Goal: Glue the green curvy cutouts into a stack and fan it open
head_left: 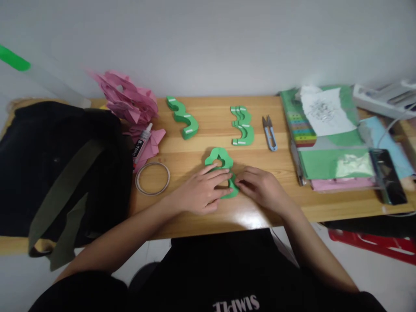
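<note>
Head view shows the left hand [203,190] laid flat, fingers extended, pressing down on the green paper shape [221,167], while the right hand [260,188] pinches the shape's near-right edge between narrowed fingertips. The shape lies on the wooden table [211,130], its long axis running away from the person, so its looped end projects beyond both hands; the left hand covers more of it. Farther out lie two green curved stacks [182,118] [242,125], blue snips [269,133] to the right, and a tape ring [152,177] to the left.
</note>
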A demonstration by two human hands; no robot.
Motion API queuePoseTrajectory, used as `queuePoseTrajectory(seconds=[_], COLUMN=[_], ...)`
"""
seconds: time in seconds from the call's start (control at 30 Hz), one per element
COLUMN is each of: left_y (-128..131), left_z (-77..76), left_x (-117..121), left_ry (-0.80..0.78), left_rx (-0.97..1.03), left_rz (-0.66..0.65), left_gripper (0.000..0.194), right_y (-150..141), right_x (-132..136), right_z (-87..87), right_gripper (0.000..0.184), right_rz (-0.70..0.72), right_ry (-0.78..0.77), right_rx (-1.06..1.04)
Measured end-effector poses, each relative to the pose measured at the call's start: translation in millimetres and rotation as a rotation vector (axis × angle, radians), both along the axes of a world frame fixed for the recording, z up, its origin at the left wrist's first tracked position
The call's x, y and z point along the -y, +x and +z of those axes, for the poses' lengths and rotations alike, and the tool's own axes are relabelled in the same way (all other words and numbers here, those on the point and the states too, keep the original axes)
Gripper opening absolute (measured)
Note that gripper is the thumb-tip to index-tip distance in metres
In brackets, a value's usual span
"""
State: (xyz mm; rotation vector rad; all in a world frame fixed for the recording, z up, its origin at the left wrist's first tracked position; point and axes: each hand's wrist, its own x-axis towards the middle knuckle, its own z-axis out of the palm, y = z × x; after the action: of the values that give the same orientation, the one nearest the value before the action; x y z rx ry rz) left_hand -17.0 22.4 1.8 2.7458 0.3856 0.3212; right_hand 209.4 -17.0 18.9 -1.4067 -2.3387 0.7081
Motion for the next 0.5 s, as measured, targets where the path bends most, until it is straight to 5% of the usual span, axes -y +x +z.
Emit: queuePoseTrajectory(seconds=[0.17, 0.23, 0.37, 0.5], left_y=[-1, -1, -2, -3], left_z=[0.8, -2.1, -8.9, -11.8], left_x=[4, 5, 6, 6], left_ry=[-0.040, -0.037, -0.015, -0.010], left_rx=[0.044, 0.057, 0.081, 0.064], left_rz=[0.035, 0.051, 0.053, 0.054], left_gripper=[0.039, 0.040, 0.042, 0.043], right_y=[31, 65, 141, 185], right_x=[-12, -30, -81, -120], right_z=[22.4, 34.3, 53.0, 57.2], right_gripper=[0.016, 0.016, 0.009, 0.010], right_rz=[-0.008, -0.195, -0.814, -0.908], right_ry=[-0.082, 0.032, 0.305, 0.330], right_rx=[-0.098, -0.064, 0.175, 0.227])
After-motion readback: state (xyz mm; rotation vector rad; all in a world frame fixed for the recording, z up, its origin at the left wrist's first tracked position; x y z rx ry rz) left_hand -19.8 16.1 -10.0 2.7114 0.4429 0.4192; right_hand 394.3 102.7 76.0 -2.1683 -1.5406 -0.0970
